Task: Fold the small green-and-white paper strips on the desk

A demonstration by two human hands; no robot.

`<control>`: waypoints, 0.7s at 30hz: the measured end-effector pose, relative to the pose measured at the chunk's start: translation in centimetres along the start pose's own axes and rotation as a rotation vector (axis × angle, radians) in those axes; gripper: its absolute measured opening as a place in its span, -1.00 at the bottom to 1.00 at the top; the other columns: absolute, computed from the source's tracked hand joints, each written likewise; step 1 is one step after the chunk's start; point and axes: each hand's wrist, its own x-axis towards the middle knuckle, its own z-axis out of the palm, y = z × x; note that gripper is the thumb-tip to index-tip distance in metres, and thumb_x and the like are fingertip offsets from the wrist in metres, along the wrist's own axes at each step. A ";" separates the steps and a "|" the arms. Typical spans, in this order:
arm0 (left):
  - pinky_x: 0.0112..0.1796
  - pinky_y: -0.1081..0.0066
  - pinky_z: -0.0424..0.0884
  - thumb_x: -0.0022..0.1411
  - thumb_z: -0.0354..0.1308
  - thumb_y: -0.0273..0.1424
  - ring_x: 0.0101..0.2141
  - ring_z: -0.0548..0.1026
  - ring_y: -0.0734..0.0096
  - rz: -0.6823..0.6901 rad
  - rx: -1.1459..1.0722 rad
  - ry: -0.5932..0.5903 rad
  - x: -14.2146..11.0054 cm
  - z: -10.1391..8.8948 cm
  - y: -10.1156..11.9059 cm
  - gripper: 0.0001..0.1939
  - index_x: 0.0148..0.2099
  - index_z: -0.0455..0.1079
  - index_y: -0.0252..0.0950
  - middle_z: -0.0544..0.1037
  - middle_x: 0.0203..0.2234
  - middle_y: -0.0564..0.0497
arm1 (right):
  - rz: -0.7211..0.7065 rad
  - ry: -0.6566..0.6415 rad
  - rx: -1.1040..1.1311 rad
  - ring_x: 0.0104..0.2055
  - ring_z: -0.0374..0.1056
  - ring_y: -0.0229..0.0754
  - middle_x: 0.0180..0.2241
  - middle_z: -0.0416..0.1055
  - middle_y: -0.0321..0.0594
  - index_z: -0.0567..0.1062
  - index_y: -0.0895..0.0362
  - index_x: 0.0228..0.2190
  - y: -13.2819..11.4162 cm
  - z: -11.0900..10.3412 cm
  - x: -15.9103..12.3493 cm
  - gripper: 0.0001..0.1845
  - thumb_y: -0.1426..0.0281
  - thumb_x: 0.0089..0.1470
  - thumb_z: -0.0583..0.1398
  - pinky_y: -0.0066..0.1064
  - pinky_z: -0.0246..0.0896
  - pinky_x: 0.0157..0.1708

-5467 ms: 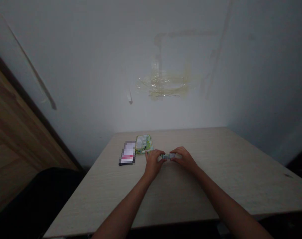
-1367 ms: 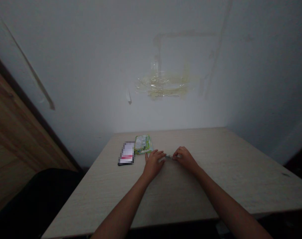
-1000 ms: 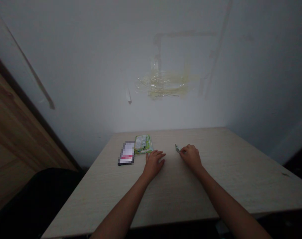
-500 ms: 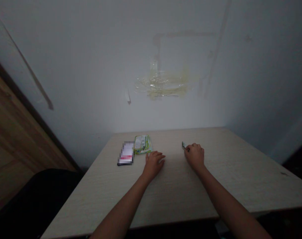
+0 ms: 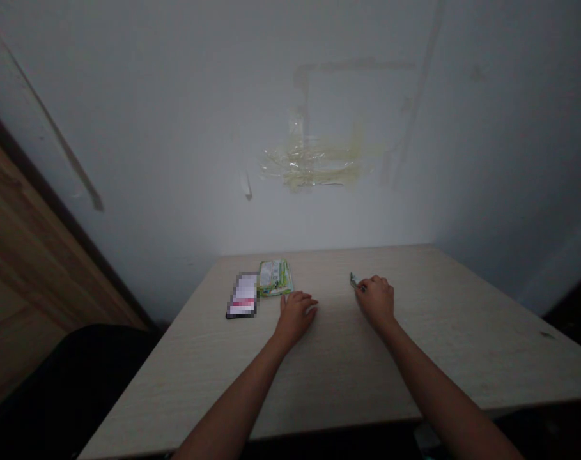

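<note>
**Lower frame, right of centre: a tight pinch!**

We have the pale table [image 5: 338, 370] across the lower frame. Left hand [image 5: 296, 314], below centre: loosely spread, nothing held that we can see. Right hand [image 5: 377, 299]: fingertips pinched. Green packets [image 5: 273, 276] and a phone [image 5: 242, 295], left of centre. And the small green-and-white piece [image 5: 353, 279]? In that pinch, long axis slanting up-left of the fingertips, left hand well apart.

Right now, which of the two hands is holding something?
The right hand, which pinches a small greenish piece; the left hand is open near the green-and-white packaging, with nothing visible in it.
</note>
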 end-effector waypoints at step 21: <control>0.22 -0.04 -0.02 0.27 0.10 -0.35 0.08 0.40 0.22 -0.045 0.034 -0.006 0.0 -0.3 -0.2 -0.76 -0.05 0.52 -0.10 0.54 0.01 -0.02 | -0.430 -0.209 0.450 0.04 0.30 -0.02 -0.07 0.45 -0.07 0.54 0.09 -0.12 -4.0 0.3 -1.3 -0.70 0.50 0.13 0.11 -0.04 0.22 0.07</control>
